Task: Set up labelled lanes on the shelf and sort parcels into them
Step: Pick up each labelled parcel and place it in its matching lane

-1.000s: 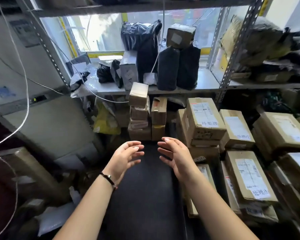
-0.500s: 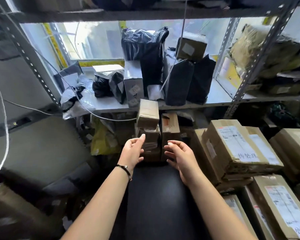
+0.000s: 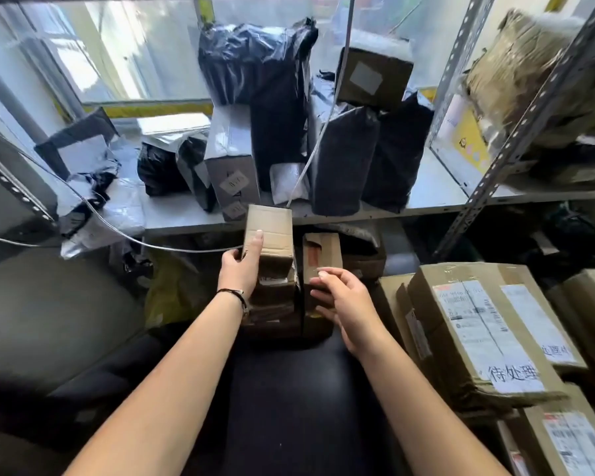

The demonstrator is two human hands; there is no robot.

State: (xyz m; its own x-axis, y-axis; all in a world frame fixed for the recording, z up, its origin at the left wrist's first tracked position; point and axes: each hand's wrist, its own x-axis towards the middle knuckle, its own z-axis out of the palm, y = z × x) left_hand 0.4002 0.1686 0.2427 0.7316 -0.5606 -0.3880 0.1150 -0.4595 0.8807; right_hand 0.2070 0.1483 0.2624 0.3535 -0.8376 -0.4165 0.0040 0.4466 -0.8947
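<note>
One brown cardboard box — creased, atop a stack.

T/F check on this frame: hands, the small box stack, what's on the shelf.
1. The left hand grips the top box of the small stack. True.
2. The right hand holds a black bag. False: it holds nothing, and its fingers are loose beside the neighbouring stack.
3. Several black bags stand on the shelf above the stack. True.
4. The carton with the handwritten label sits on that shelf. False: it lies lower, in the pile at right.
</note>
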